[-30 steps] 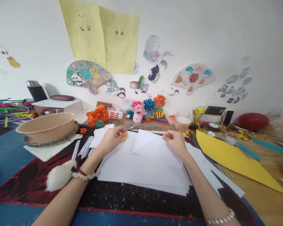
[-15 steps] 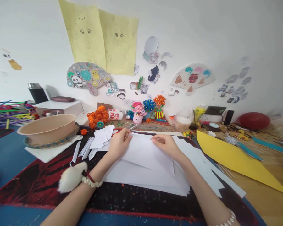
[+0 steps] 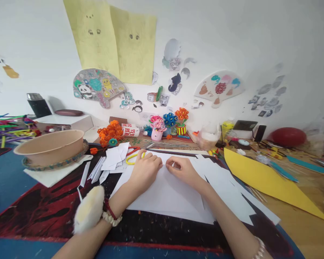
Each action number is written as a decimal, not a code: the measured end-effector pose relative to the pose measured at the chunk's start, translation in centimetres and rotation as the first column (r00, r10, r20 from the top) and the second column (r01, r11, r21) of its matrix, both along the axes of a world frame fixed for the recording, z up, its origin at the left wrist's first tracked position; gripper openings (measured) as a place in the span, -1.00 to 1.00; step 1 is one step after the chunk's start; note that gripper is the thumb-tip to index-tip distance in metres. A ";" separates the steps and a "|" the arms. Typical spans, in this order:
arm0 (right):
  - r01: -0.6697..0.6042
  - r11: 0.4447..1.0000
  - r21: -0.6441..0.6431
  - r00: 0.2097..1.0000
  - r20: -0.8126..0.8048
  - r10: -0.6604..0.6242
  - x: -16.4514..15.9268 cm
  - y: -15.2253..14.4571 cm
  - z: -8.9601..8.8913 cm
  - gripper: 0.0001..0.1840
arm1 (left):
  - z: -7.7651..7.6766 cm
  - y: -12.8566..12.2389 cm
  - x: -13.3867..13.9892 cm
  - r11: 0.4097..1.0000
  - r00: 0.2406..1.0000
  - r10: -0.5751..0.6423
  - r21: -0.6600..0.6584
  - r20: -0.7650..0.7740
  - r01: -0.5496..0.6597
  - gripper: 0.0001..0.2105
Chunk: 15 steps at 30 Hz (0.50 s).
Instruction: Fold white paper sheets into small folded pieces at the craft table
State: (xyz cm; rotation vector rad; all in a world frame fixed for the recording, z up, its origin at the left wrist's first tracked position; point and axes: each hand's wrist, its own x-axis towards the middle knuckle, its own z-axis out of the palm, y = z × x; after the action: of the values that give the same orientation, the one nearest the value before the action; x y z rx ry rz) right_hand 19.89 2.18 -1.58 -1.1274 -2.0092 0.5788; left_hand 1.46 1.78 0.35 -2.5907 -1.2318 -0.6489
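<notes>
A white sheet of paper [image 3: 169, 192] lies on more white sheets in front of me. My left hand [image 3: 146, 169] is closed, with its fingertips pinching the sheet near its far edge. Just to the right, my right hand [image 3: 183, 172] pinches the same edge with curled thumb and forefinger. The fingertips of both hands are close together, and the exact grip is partly hidden. Scissors with a yellow handle [image 3: 130, 160] lie just behind my left hand, partly covered by it. A pile of small cut paper pieces [image 3: 115, 158] sits to the left.
On the left stands a beige basin [image 3: 50, 147]. Orange pipe-cleaner flowers [image 3: 112, 133] and small flower pots [image 3: 181, 129] line the back. More white sheets [image 3: 226, 189] and a yellow sheet [image 3: 270, 185] spread to the right. A dark mat [image 3: 51, 212] lies underneath.
Both hands have moved closer together, and the sheet's raised front edge has come down. The left hand has turned palm-down. The yellow scissors handle has come into view.
</notes>
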 end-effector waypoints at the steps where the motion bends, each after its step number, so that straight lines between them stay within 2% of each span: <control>1: -0.013 1.000 -0.007 1.000 0.017 0.013 0.0 -0.1 0.0 -0.89 | -0.1 0.1 0.0 1.000 1.000 -0.004 0.000 0.011 0.004 -0.83; 8: -0.099 0.989 -0.108 0.994 0.030 0.103 -0.2 -0.5 0.0 -0.88 | 0.0 0.9 -0.8 0.999 0.997 -0.032 0.019 0.069 0.031 -0.80; 15: -0.179 0.965 -0.192 0.984 -0.053 0.172 0.5 0.0 -0.2 -0.90 | 0.6 1.8 -2.5 0.998 0.988 0.018 0.065 0.152 -0.028 -0.80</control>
State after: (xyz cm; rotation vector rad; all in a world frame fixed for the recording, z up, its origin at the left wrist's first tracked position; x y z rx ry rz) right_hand 20.34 2.22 -1.78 -1.0494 -2.0689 0.8991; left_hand -1.04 3.63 0.94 -2.5087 -1.2582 -0.8804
